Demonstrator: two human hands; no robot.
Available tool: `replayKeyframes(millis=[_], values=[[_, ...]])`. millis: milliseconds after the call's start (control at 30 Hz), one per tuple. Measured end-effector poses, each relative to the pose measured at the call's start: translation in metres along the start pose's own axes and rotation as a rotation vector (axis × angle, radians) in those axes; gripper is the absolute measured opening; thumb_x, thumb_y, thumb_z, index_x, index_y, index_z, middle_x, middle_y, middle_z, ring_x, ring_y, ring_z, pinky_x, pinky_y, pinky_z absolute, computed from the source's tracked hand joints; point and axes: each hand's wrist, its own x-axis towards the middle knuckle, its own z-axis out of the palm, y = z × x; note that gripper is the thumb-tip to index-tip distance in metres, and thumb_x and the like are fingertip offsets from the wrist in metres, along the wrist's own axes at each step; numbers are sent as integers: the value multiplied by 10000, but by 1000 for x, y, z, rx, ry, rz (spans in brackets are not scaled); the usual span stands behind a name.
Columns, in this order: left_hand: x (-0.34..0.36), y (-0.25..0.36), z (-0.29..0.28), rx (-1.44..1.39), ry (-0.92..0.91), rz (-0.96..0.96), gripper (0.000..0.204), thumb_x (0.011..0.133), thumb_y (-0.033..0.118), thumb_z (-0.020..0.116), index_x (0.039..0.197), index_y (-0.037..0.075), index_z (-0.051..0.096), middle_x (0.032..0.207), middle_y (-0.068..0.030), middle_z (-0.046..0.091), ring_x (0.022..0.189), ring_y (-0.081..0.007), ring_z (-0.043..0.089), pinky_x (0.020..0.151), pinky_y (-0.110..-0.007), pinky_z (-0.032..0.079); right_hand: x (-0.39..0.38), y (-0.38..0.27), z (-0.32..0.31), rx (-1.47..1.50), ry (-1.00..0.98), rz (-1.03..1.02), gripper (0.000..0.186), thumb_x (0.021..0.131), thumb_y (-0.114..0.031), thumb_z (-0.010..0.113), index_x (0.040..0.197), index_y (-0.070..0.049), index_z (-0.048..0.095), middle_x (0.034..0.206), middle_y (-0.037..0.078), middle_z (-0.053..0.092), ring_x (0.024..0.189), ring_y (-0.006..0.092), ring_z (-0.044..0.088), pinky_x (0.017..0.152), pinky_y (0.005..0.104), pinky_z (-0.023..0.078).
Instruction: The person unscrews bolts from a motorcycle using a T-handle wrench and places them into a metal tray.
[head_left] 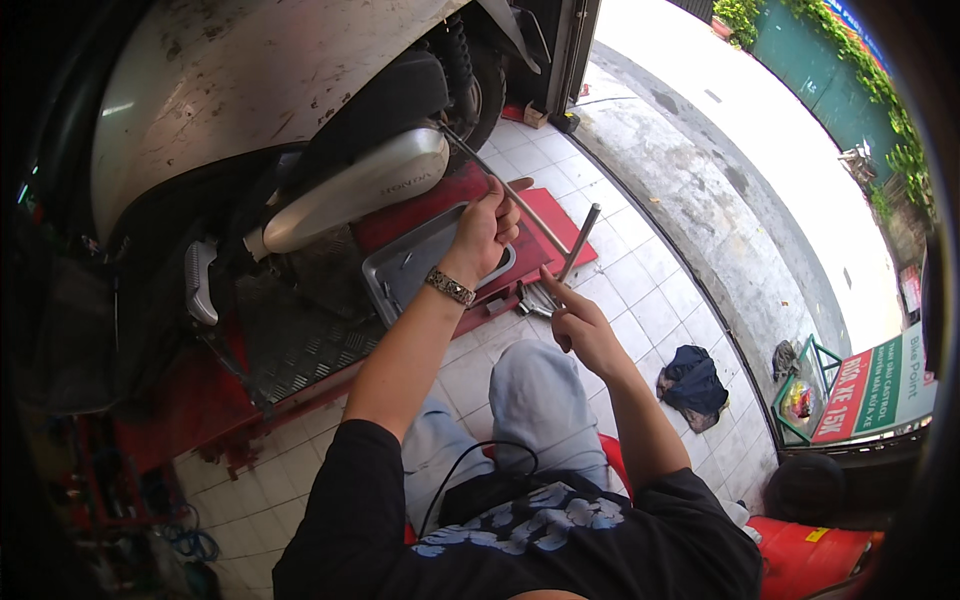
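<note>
Left hand (pixel 485 228) is clenched around the long T-wrench (pixel 500 185) reaching under the scooter (pixel 250 80); right hand (pixel 580 325) pinches its crossbar (pixel 578 245), steadying it.

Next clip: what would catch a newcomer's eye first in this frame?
The dirty cream scooter body with its silver metal engine cover fills the upper left, raised on a red lift platform. At centre, the left hand grips a long metal T-handle wrench reaching toward the scooter, while the right hand holds its side bar.
</note>
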Motion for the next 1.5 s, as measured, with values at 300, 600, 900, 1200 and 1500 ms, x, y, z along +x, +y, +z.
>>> replayKeyframes(millis=[300, 600, 900, 1200, 1500], values=[[-4, -8, -9, 45, 94, -26, 511, 1090, 408, 400, 1281, -18, 606, 659, 80, 244, 553, -47, 226, 469, -231, 217, 7, -54, -20, 104, 120, -165, 772, 806, -52, 407, 1574, -83, 334, 614, -37, 394, 542, 75, 361, 516, 244, 312], [-1, -10, -6, -22, 61, -46, 548, 1082, 433, 395, 1330, -23, 569, 664, 78, 234, 553, -49, 216, 476, -232, 217, 5, 5, 1, -119, 77, 125, 763, 820, -49, 400, 1578, -122, 343, 620, 0, 458, 581, 112, 459, 594, 282, 429], [-8, -4, -4, -19, 81, -9, 540, 1089, 424, 387, 1295, -24, 607, 668, 80, 224, 559, -52, 209, 481, -237, 213, -16, -52, 11, -332, 71, -187, 825, 781, -33, 426, 1585, -193, 326, 581, 91, 409, 559, 183, 452, 629, 323, 418], [-4, -4, 1, 5, 44, -13, 563, 1074, 443, 416, 1348, -32, 546, 664, 77, 236, 561, -51, 223, 481, -230, 211, 5, -24, -1, -295, 260, -47, 636, 819, -58, 394, 1438, 6, 522, 608, 21, 460, 571, 103, 460, 581, 275, 409], [-17, -1, 12, -51, -28, 4, 502, 1062, 425, 453, 1272, -17, 563, 663, 68, 232, 552, -57, 221, 482, -235, 211, 8, -13, -17, 60, 154, -11, 620, 865, -137, 414, 1453, 51, 471, 608, -10, 466, 528, 82, 424, 504, 231, 348]])
